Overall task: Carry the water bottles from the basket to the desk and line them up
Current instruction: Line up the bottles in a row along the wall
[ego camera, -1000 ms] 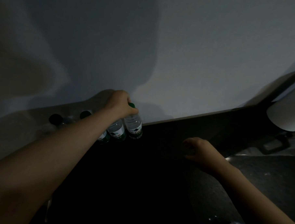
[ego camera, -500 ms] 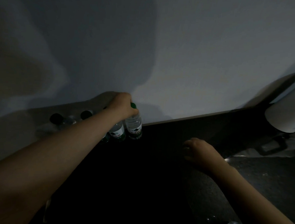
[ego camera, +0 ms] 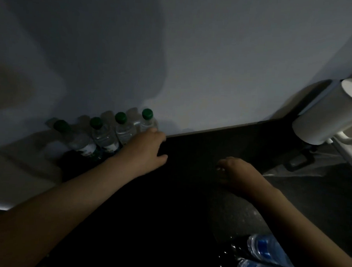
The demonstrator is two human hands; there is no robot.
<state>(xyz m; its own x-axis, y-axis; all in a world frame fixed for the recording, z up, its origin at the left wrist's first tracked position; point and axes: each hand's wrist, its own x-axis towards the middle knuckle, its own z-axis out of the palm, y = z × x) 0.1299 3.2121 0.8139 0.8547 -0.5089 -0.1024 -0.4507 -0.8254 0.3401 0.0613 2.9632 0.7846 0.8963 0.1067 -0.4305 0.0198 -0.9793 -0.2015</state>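
Several clear water bottles with green caps stand in a row on the dark desk against the white wall; the rightmost bottle is at the row's end. My left hand hovers low in front of that bottle, fingers spread, fingertips near its side, holding nothing. My right hand rests palm down on the desk to the right, fingers curled, empty as far as I can see. Two blue-labelled bottles lie at the bottom right; the basket is too dark to make out.
A white cylindrical kettle or jug with a handle stands at the far right of the desk. A clear plastic sheet lies beside it. The white wall runs right behind the bottle row. The scene is very dim.
My left hand has let go of the rightmost bottle's cap and dropped lower in front of it, fingers now apart. All the green caps are now uncovered. The right hand barely moved.
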